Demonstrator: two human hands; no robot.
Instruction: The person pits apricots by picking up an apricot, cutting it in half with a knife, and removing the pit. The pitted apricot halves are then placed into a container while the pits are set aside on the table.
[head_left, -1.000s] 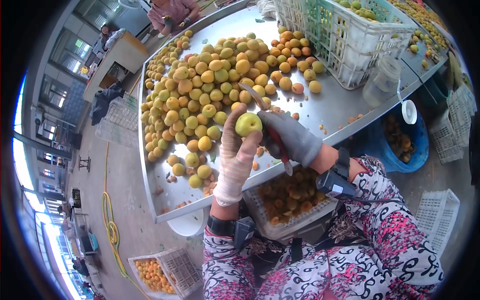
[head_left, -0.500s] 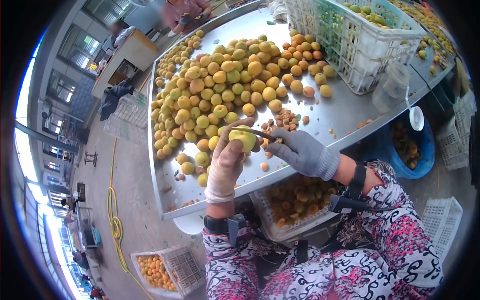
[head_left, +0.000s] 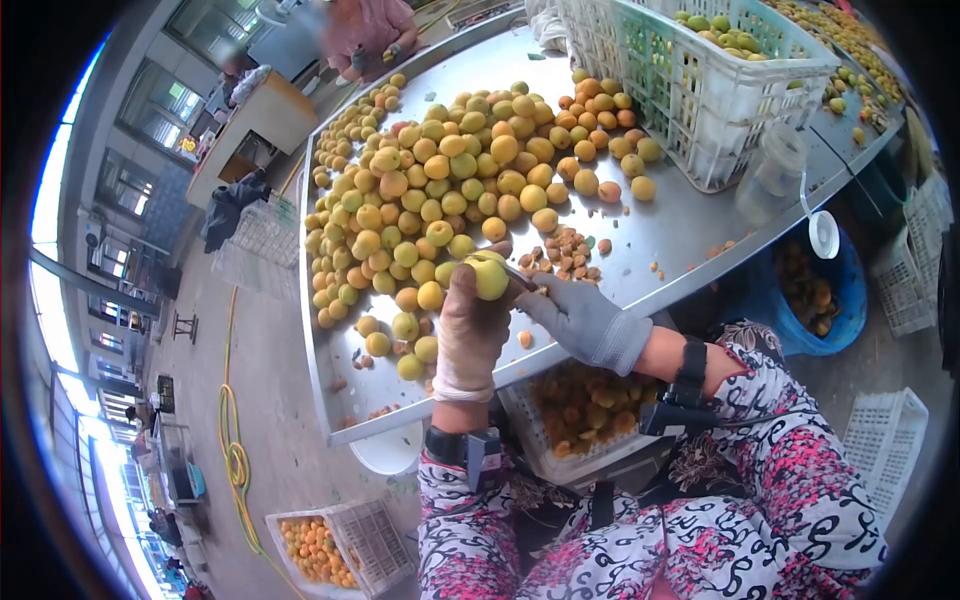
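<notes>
My left hand, in a pale glove with darkened fingers, is closed around a yellow-green fruit over the table's near part. In its grey glove, my right hand grips a thin knife, whose blade is against the fruit. How deep the blade sits cannot be made out. Beyond my hands a large pile of yellow-orange fruit covers much of the metal table. A small heap of brown pits lies just past my right hand.
A white-green crate with fruit and a clear jar stand at the table's right. Below the edge are a crate of fruit pieces and a blue tub. Another crate sits on the floor. A person stands across the table.
Both hands have shifted slightly, with the fruit turned and the blade now lower on its right side. Across the table, the person's hands have moved.
</notes>
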